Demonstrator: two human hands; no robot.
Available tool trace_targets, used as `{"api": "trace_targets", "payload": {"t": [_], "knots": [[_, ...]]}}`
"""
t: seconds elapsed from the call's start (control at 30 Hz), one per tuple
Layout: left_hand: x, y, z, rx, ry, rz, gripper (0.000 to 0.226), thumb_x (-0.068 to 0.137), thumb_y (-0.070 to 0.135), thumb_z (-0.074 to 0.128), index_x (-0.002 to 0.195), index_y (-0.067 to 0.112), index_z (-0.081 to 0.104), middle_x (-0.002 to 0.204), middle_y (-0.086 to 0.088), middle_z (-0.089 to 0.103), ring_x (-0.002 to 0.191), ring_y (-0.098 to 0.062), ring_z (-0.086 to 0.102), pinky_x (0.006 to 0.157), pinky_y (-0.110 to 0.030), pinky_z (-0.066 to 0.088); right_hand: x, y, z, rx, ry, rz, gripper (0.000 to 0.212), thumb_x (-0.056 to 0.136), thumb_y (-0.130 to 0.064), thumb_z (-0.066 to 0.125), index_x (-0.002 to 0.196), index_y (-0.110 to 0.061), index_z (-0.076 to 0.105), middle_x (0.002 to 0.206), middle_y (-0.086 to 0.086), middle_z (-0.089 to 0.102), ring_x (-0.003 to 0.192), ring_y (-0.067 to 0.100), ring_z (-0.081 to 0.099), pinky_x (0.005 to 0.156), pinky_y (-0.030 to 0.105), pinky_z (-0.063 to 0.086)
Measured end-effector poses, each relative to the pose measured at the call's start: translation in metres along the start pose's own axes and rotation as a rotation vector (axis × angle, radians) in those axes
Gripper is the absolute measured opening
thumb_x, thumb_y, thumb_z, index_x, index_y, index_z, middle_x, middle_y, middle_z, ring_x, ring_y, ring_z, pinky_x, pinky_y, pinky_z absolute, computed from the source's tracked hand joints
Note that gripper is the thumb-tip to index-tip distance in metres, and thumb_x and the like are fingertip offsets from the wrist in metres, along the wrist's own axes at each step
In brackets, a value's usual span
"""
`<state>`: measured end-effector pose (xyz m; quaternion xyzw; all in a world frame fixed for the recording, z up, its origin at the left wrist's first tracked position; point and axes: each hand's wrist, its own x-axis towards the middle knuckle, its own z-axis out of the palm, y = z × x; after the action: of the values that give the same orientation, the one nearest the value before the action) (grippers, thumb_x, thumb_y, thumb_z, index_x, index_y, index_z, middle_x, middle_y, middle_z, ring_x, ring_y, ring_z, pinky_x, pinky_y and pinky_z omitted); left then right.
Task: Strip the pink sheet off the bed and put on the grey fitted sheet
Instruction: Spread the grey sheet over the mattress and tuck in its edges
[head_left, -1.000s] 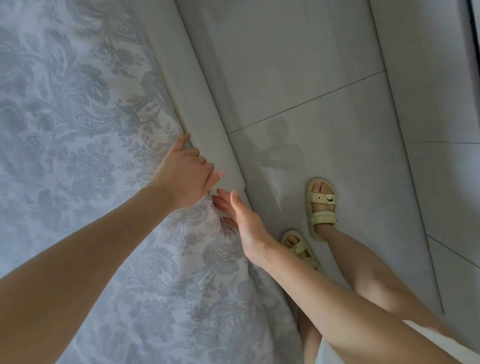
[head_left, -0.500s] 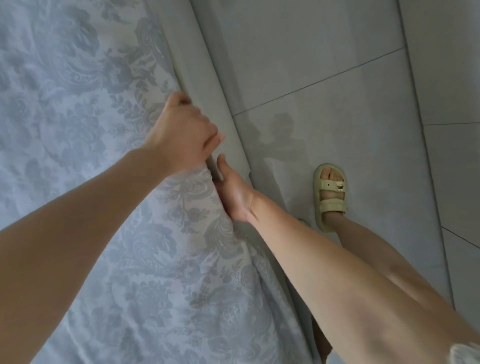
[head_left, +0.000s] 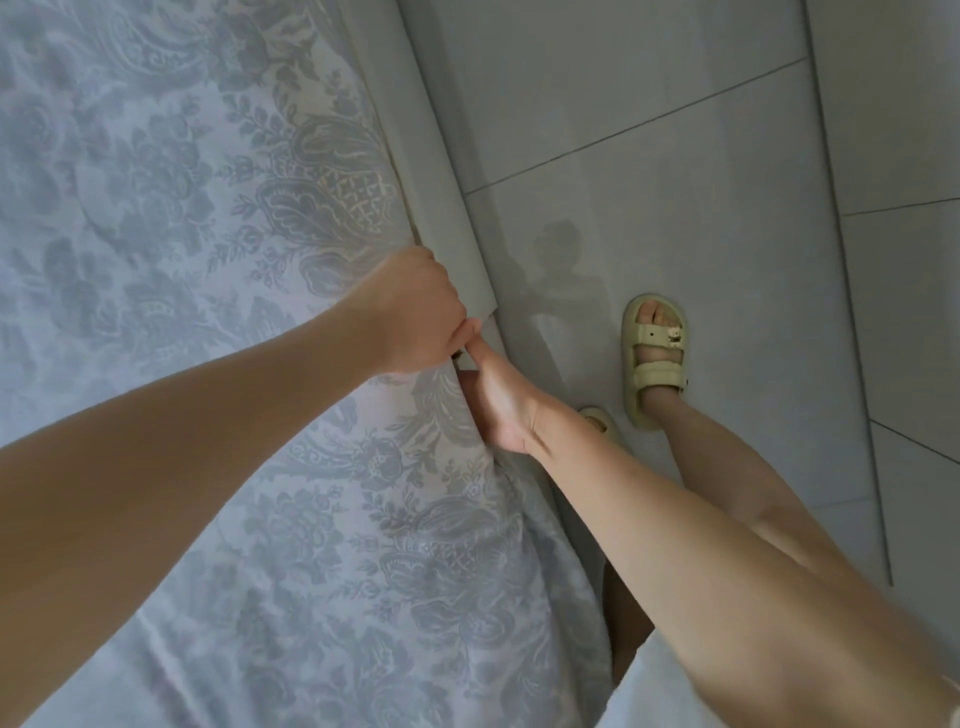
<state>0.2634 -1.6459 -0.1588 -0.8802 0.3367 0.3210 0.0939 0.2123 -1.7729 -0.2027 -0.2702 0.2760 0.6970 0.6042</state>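
Grey sheet (head_left: 208, 218) covers the frame's left; left hand (head_left: 410, 312) clenches its edge at centre; right hand (head_left: 501, 402), just below, reaches under the hem, grip unclear; best pull the edge down evenly, then tuck

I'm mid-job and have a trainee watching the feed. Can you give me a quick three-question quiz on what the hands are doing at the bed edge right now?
1. True or false: the left hand lies flat and open on top of the grey patterned sheet.
2. Where are the fingers of the right hand? A) spread flat on top of the sheet; B) hidden under the sheet's edge at the side of the bed; C) gripping the left forearm.
3. Fill the gap: on the tiled floor, the forward foot wears a pale yellow ____.

Key: 1 false, it is curled at the sheet's edge. 2 B. 3 sandal.
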Motion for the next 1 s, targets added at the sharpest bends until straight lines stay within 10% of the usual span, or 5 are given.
{"api": "trace_targets", "payload": {"t": [0.17, 0.43, 0.8, 1.0], "knots": [[0.003, 0.013, 0.001, 0.076, -0.067, -0.07, 0.071, 0.099, 0.038, 0.005, 0.068, 0.018, 0.066, 0.067, 0.0, 0.064, 0.072, -0.019, 0.057, 0.077, -0.031, 0.03, -0.042, 0.061, -0.029, 0.161, 0.19, -0.192, 0.075, 0.093, -0.066, 0.015, 0.123, -0.013, 0.059, 0.127, 0.006, 0.062, 0.116, 0.015, 0.059, 0.098, 0.03, 0.044], [-0.04, 0.076, 0.03, -0.086, 0.206, -0.125, 0.062, 0.097, 0.04, 0.018, 0.07, 0.018, 0.07, 0.064, 0.005, 0.064, 0.08, -0.021, 0.061, 0.112, -0.042, 0.019, -0.063, 0.118, -0.039, 0.082, 0.237, -0.291, 0.059, 0.098, -0.053, 0.022, 0.134, -0.016, 0.05, 0.137, -0.003, 0.054, 0.125, 0.009, 0.05, 0.111, 0.033, 0.033], [-0.013, 0.08, 0.015, 0.007, -0.104, 0.057, 0.061, 0.102, 0.038, 0.011, 0.075, 0.017, 0.062, 0.068, 0.001, 0.058, 0.076, -0.021, 0.058, 0.086, -0.035, 0.044, -0.033, 0.083, -0.035, -0.075, -0.118, -0.024, 0.087, 0.087, -0.075, 0.009, 0.138, -0.016, 0.048, 0.133, 0.003, 0.057, 0.124, 0.018, 0.052, 0.108, 0.037, 0.037], [-0.027, 0.078, 0.019, -0.233, 0.126, -0.041, 0.071, 0.092, 0.044, 0.0, 0.068, 0.015, 0.059, 0.066, -0.001, 0.061, 0.072, -0.021, 0.053, 0.086, -0.031, 0.034, -0.027, 0.099, -0.05, 0.118, -0.162, 0.101, 0.099, 0.077, -0.086, 0.014, 0.138, -0.014, 0.046, 0.139, 0.012, 0.049, 0.133, 0.028, 0.042, 0.114, 0.047, 0.026]]}}
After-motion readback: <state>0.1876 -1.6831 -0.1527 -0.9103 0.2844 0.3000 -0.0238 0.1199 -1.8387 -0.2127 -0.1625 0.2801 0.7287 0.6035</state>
